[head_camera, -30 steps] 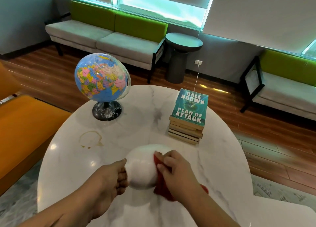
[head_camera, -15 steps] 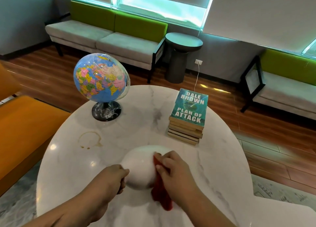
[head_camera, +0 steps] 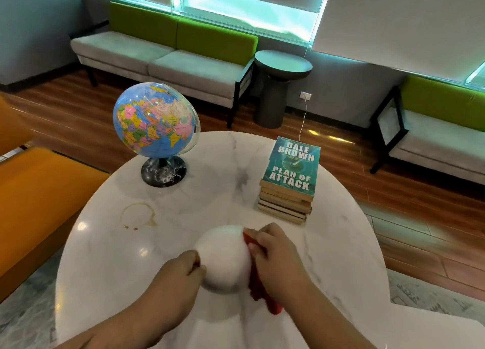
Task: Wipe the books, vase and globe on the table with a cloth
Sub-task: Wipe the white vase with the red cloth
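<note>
Well back along the far wall runs a long grey sofa (head_camera: 162, 59) with green back cushions, and a second one like it (head_camera: 441, 128) sits off to the right. Between them stands a dark round side table (head_camera: 280, 86). An orange seat (head_camera: 39, 204) fills the left edge of the view.

Nearer, a round white marble table (head_camera: 215, 199) carries everything for the job. On its far left stands the globe (head_camera: 154, 120), tilted on a black speckled base. On the far right, well apart from the globe, is a stack of books (head_camera: 291, 175); the top cover is teal with white lettering.

The white round vase (head_camera: 223, 256) is at the near middle of the table, between the two hands. The left hand (head_camera: 178, 280) is against its left side with the fingers curled in, gripping it there; how far they wrap round is hidden by the back of the hand. The right hand (head_camera: 278, 254) lies on the vase's right side, fingers bent over a red cloth (head_camera: 256, 288) and pressing it to the surface. The cloth's loose end hangs down below the hand, beside the vase.

Left of the vase, on the bare marble in front of the globe, there is a brown ring stain (head_camera: 137, 214)
</note>
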`<state>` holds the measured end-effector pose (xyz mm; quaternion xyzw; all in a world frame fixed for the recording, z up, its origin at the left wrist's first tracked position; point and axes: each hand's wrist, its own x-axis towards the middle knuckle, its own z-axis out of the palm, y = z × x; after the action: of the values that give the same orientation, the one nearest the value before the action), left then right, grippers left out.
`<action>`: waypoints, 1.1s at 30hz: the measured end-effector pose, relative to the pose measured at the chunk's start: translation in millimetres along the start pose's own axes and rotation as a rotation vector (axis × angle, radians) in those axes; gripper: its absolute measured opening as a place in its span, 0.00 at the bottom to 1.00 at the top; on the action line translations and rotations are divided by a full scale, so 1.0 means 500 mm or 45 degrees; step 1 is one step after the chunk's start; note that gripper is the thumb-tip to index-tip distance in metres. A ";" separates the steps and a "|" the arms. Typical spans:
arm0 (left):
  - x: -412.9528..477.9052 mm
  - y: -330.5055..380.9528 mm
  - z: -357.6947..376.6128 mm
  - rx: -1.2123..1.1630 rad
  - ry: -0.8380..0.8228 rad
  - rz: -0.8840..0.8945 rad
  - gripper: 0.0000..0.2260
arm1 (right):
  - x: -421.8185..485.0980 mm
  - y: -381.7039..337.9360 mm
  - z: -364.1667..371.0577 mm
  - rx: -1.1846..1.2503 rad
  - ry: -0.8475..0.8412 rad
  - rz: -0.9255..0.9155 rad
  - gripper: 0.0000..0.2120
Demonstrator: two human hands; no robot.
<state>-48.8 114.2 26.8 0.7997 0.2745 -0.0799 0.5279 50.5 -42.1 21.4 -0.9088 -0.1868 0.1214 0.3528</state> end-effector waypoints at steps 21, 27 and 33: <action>0.016 0.001 -0.014 0.366 -0.074 0.253 0.12 | 0.019 0.081 -0.018 0.010 0.009 0.266 0.11; 0.018 0.003 0.002 0.456 0.005 0.328 0.15 | 0.019 0.072 -0.027 0.055 -0.024 0.105 0.09; 0.047 -0.003 -0.019 -0.211 0.105 -0.096 0.10 | 0.016 0.146 -0.036 0.001 -0.067 0.470 0.11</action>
<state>-31.5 131.5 19.7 0.7450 0.3316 -0.0438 0.5772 82.9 -99.3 -16.4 -0.9241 -0.0261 0.2077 0.3198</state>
